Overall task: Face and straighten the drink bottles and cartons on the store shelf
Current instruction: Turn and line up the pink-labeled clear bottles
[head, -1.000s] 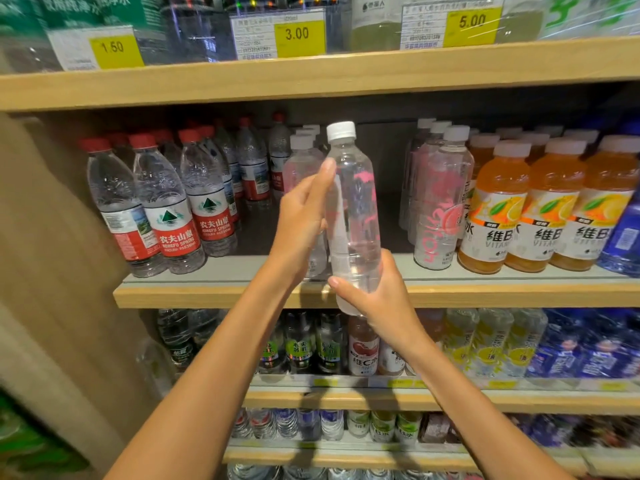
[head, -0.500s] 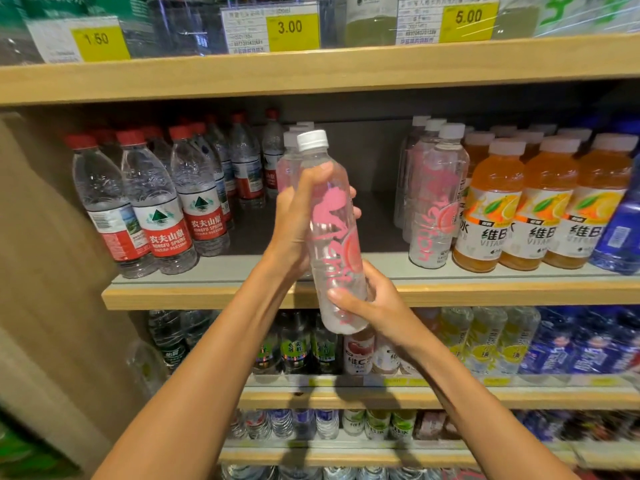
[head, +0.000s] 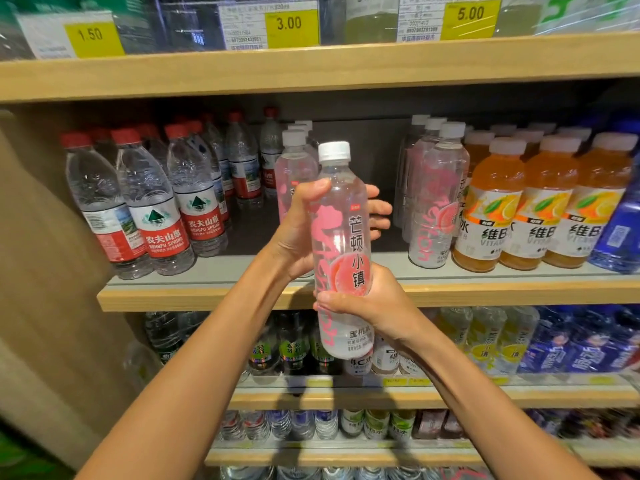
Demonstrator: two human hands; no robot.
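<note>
Left grip (head: 298,233) and right grip (head: 367,306) clasp the bottle (head: 341,244), near upright, before the shelf (head: 485,292) edge; bare shelf lies open behind the bottle.

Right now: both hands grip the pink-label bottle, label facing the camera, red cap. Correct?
One thing is off: the cap is white, not red; the red caps sit on the water bottles at left. The head view shows it. The rest stands: left hand and right hand both grip the pink-label bottle, label facing the camera.
</note>
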